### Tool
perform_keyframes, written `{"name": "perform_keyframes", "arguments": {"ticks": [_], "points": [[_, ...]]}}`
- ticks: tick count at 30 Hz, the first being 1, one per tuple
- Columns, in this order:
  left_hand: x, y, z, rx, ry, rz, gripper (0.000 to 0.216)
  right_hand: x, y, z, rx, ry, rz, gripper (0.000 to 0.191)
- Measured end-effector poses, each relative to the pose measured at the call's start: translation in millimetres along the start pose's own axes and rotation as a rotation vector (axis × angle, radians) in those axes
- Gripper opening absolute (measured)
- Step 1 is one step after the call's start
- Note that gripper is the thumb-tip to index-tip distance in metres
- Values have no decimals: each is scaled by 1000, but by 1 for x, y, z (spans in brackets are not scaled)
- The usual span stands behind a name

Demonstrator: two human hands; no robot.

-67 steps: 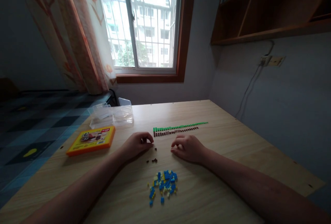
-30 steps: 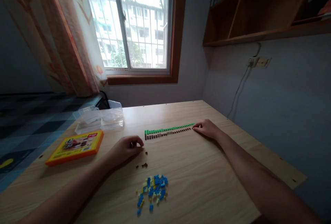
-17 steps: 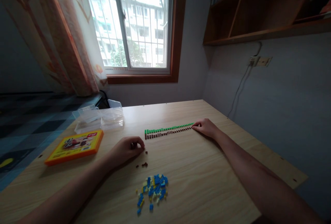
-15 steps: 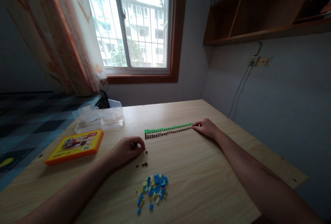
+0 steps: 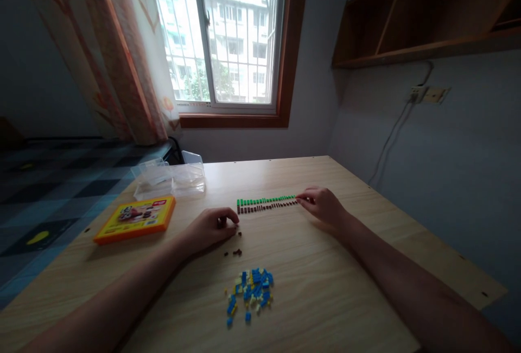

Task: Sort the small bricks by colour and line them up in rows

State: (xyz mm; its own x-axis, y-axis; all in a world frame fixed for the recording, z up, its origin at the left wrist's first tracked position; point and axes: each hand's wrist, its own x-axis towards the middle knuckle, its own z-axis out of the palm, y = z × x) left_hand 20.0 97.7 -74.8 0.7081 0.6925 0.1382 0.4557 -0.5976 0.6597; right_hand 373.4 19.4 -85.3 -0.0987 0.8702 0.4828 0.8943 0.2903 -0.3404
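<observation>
Two long rows of tiny bricks lie side by side on the wooden table (image 5: 366, 288): a green row (image 5: 266, 200) and just in front of it a dark brown row (image 5: 266, 207). My right hand (image 5: 321, 205) rests at the right end of these rows, fingertips pinched together against the last pieces. My left hand (image 5: 211, 227) lies curled on the table near the rows' left end, fingers closed over something small that I cannot make out. A few loose brown bricks (image 5: 235, 252) sit beside it. A pile of blue, yellow and pale bricks (image 5: 252, 293) lies nearer to me.
An orange-yellow box (image 5: 136, 218) lies flat at the left. Behind it stand clear plastic containers (image 5: 171, 179). A window with a curtain is beyond the table, a wooden shelf hangs at upper right, and a wall socket with a cable is on the right wall.
My right hand went from the middle of the table out to the right end of the rows and stays there. My left hand has hardly moved. The camera has shifted slightly.
</observation>
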Motion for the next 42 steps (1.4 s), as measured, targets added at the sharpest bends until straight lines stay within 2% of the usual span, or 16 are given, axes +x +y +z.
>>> {"name": "perform_keyframes", "arguments": {"ticks": [2,5,9,16,24,33,42], "points": [[1,-2,-1,-22,-1,-4,24,-2,-20,8,25,-14,-55,18],[1,-4,-3,18,30,6,16,-5,-44,16,71,-23,-215,18],[2,-4,-5,77,76,54,15,-8,-55,18,41,-54,-311,20],[1,-2,-11,30,-27,98,17,-11,-49,18,61,-66,-310,19],[3,-3,-8,140,-47,125,23,-11,-56,18,103,-67,-349,20],[2,7,-1,211,-1,109,22,-11,-58,21,91,-84,-359,19],[-1,7,1,229,59,176,22,-12,-62,24,62,-110,-370,18]]}}
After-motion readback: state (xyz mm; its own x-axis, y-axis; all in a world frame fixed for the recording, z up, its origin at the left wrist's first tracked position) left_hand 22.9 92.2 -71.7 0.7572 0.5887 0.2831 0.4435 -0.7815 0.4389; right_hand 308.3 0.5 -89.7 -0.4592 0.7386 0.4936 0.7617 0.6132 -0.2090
